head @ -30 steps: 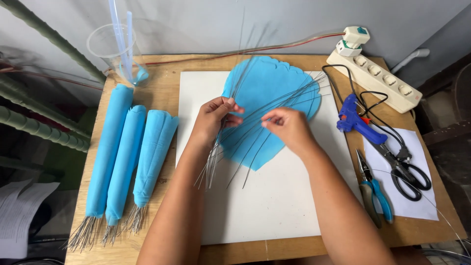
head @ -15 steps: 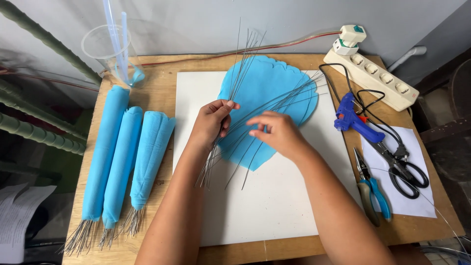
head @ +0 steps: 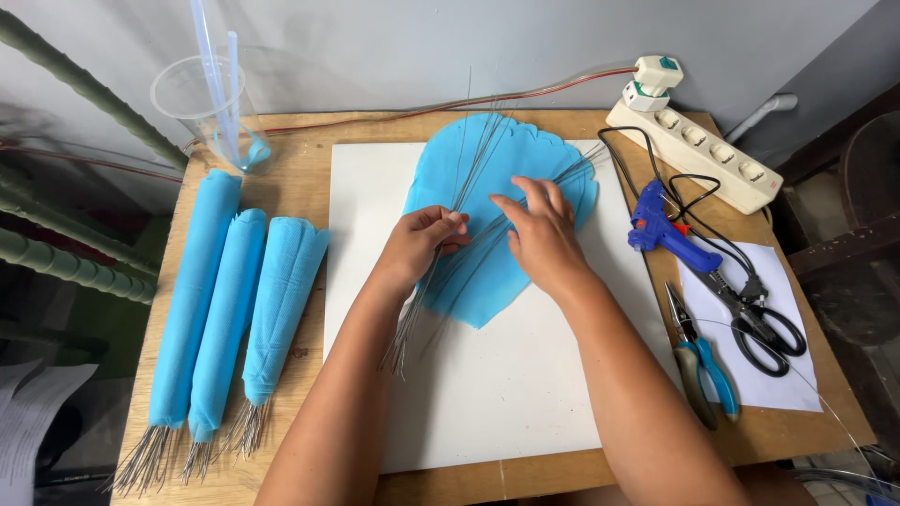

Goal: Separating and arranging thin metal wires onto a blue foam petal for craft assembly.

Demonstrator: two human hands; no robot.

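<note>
Fingers [head: 448,225] of the left hand [head: 420,245] are pinched narrow around a bundle of thin grey metal wires [head: 424,290], gripping it partway along so that the loose lower ends hang down over the white board [head: 487,394] and the upper ends fan out across the light blue scalloped paper sheet [head: 469,272]. Beside it, the right hand [head: 542,239] lies with its fingers [head: 525,199] spread fairly wide and flat, pressing on the splayed wires and the blue sheet; a second ago these fingers were curled tighter and nearer the left hand, so they have opened and slid up the fan, which suggests the wires are being spread out over the paper. The blue sheet itself sits on the upper middle of the white board, which covers most of the wooden table [head: 300,187]. To the left lie three rolled blue paper tubes with wire ends sticking out [head: 230,319], and behind them a clear plastic cup holding straws [head: 202,98]. To the right are a blue glue gun [head: 661,230], a white power strip [head: 698,155], black-handled scissors [head: 764,328] and blue-handled pliers [head: 703,361].
</note>
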